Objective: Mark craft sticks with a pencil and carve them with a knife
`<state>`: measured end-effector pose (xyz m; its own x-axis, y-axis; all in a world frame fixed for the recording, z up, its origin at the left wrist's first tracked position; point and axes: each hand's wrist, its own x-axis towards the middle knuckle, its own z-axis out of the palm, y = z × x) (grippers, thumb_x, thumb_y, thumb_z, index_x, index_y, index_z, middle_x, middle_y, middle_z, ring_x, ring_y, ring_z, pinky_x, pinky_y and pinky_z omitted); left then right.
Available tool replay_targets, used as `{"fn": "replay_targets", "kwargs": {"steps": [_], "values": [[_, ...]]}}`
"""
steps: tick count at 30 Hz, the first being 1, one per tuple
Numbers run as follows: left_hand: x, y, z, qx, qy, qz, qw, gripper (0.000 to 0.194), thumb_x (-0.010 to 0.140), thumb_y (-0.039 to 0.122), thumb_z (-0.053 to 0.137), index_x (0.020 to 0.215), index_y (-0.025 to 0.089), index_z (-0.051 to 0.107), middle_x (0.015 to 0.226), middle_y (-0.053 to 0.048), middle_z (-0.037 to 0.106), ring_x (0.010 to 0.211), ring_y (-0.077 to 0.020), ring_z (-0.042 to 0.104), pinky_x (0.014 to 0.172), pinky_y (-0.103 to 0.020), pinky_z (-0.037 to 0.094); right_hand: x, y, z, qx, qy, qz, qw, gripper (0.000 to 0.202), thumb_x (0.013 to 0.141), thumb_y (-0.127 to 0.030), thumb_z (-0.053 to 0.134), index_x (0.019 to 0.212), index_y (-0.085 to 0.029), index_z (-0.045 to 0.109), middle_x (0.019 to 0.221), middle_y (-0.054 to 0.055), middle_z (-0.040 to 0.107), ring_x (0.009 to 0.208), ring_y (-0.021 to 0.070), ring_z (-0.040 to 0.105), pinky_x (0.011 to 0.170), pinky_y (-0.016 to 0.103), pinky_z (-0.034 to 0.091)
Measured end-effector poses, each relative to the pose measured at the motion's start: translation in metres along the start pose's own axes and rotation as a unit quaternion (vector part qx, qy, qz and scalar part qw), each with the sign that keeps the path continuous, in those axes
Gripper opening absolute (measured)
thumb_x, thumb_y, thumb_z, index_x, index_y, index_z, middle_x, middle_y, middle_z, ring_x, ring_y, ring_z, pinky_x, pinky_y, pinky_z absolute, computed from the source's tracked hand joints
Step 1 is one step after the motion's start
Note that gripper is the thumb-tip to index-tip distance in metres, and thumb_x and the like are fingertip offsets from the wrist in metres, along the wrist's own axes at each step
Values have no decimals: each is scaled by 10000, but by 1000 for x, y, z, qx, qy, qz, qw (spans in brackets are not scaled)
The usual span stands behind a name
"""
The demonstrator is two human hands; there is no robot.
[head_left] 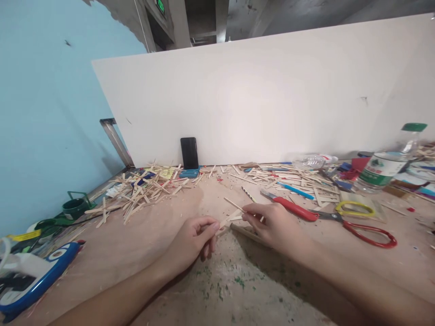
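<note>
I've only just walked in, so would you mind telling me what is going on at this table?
Someone is handling small sticks with bare hands. The right hand pinches a thin wooden stick. The left hand is beside some pale flat sticks; whether it holds one is hard to tell. Scissors lie to the right, and a black phone stands before the white board.

No text can be read clearly. The green-and-white label (pixel 379 173) on the green-capped bottle (pixel 390 159) carries lettering too blurred to make out; the green sign (pixel 161 6) overhead is likewise illegible.
</note>
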<state>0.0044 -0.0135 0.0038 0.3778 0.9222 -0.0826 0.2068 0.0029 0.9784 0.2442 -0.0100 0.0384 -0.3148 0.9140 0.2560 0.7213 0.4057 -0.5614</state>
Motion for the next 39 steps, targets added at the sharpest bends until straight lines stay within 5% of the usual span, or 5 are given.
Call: {"fn": "replay_targets", "kwargs": {"steps": [8,14,22,35,39], "values": [[-2,0,2,-9,-12,-14,1000,523,889,676,637,852,154,648,523,32,585,390,-89,453,395,-191,342,-8,-6,4,-18,18,-21,999,311,1002,-268,530,749,-206,702,568,13,640,491,143,482,564,281,351],[-3,-2,7,-20,-31,-16,999,540,894,682,653,854,143,652,549,7,629,423,-83,492,432,-179,346,-18,-14,17,-30,1,-73,997,332,1025,-239,505,725,-210,644,667,31,681,580,143,560,598,264,364],[-13,5,16,-52,-49,-14,997,586,928,723,614,1042,149,651,678,-18,720,358,-39,389,363,-163,239,-25,-12,28,-44,36,-139,989,342,1059,-221,468,739,-194,587,644,7,630,562,117,498,596,254,341],[-12,-8,19,-72,-60,-4,996,542,968,699,582,1058,165,611,772,-46,758,372,-53,455,369,-163,333,-28,-11,29,-68,24,-177,982,348,1054,-190,437,740,-197,588,647,0,590,573,126,494,591,282,331],[-12,-2,17,-68,-54,1,996,523,962,675,606,1009,154,618,754,-36,737,410,-51,471,416,-165,349,-27,-18,20,-56,15,-162,985,371,1081,-299,440,800,-192,657,699,24,660,629,138,590,626,277,387]]}}
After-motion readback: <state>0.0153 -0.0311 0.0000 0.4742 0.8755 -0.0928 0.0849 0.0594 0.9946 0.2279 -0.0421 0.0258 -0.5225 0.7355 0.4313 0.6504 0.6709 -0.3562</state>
